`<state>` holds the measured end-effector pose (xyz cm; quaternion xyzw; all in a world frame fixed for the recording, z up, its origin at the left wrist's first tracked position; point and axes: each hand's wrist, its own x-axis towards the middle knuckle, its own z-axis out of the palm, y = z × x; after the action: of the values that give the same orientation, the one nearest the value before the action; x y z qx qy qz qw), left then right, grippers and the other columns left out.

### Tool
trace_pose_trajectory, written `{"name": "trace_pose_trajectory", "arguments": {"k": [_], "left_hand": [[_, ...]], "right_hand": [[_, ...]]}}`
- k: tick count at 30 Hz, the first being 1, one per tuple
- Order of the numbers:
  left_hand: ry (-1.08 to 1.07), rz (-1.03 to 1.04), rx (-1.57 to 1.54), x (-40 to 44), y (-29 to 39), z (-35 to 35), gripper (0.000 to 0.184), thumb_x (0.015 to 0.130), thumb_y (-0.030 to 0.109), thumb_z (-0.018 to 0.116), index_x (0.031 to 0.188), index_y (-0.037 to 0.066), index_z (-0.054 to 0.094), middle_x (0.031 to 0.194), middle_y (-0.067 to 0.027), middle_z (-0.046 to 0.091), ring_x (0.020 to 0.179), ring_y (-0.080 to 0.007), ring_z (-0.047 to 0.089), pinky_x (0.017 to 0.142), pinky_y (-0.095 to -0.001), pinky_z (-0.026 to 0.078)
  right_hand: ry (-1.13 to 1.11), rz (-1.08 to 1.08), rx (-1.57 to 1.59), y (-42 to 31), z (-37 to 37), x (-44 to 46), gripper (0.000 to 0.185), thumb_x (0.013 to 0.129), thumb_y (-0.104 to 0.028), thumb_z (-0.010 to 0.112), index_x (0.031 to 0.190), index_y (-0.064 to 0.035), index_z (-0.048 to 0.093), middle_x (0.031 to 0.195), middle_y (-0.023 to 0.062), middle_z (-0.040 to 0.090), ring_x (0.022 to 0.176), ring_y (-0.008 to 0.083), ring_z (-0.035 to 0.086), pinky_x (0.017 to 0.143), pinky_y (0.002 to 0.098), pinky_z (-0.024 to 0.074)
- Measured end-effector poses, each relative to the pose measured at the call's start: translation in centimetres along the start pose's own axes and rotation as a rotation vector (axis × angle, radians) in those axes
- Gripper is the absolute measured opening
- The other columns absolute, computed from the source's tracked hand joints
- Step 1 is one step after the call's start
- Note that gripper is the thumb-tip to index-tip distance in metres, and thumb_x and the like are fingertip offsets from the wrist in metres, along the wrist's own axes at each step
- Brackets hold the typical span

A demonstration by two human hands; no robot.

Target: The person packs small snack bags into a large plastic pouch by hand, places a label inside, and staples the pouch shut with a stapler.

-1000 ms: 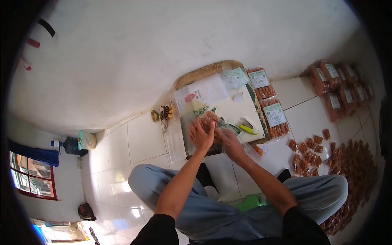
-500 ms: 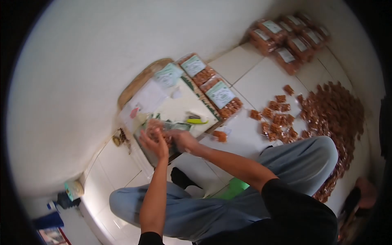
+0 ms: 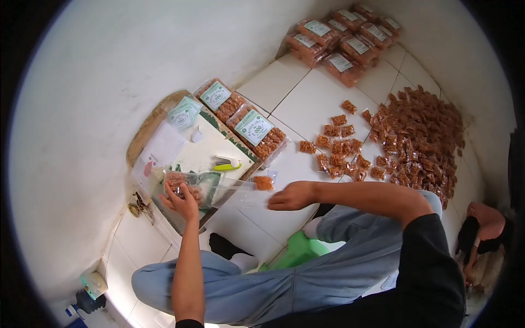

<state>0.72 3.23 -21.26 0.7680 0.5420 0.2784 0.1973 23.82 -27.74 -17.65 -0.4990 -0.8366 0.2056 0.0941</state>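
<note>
My left hand (image 3: 183, 201) grips a clear plastic bag (image 3: 205, 186) with brown snack packets at its closed end. The bag lies over the low board (image 3: 216, 143), its loose end stretching right. My right hand (image 3: 292, 195) is above the floor with fingers curled, just past that loose end; whatever it holds is hidden. A single snack packet (image 3: 264, 182) lies between my right hand and the board. On the board are a green-and-white stapler (image 3: 227, 163) and a stack of printed labels (image 3: 185, 113).
Two filled, labelled bags (image 3: 256, 131) lie along the board's far edge. Loose packets (image 3: 342, 147) lead to a large heap (image 3: 421, 139) at right. More filled bags (image 3: 342, 41) are stacked in the corner. A green plastic object (image 3: 298, 249) sits between my legs. Another person (image 3: 484, 229) is at far right.
My right hand has moved right, away from the left hand and off the board. My left hand stays at the bag. The whole view has shifted, so the surroundings appear further left.
</note>
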Motion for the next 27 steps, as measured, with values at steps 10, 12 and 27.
{"name": "trace_pose_trajectory", "arguments": {"k": [10,12,27], "left_hand": [[-0.010,-0.012,0.013,0.3,0.5,-0.2,0.071,0.093,0.052,0.056,0.150,0.018,0.032,0.156,-0.0292,0.001,0.145,-0.0427,0.006,0.115,-0.0522,0.014],[-0.031,-0.024,0.006,0.1,0.3,-0.2,0.071,0.093,0.050,0.056,0.151,0.018,0.032,0.156,-0.0292,0.001,0.145,-0.0425,0.006,0.115,-0.0523,0.014],[-0.037,-0.039,0.006,-0.5,1.9,-0.8,0.069,0.093,0.046,0.057,0.151,0.018,0.031,0.156,-0.0281,0.002,0.145,-0.0429,0.006,0.115,-0.0528,0.014]], "right_hand": [[-0.022,1.417,-0.113,3.9,3.7,-8.6,0.065,0.093,-0.047,0.053,0.136,-0.0010,0.042,0.122,0.0229,0.059,0.112,0.0378,0.059,0.092,0.0444,0.0499],[-0.011,1.472,-0.038,5.3,6.4,-8.3,0.064,0.092,-0.042,0.053,0.138,0.0004,0.040,0.124,0.0244,0.058,0.115,0.0381,0.057,0.095,0.0443,0.0473],[0.628,1.872,0.423,17.1,10.4,-3.0,0.065,0.089,-0.036,0.056,0.140,-0.0037,0.031,0.126,0.0354,0.041,0.110,0.0519,0.051,0.092,0.0563,0.0472]]}}
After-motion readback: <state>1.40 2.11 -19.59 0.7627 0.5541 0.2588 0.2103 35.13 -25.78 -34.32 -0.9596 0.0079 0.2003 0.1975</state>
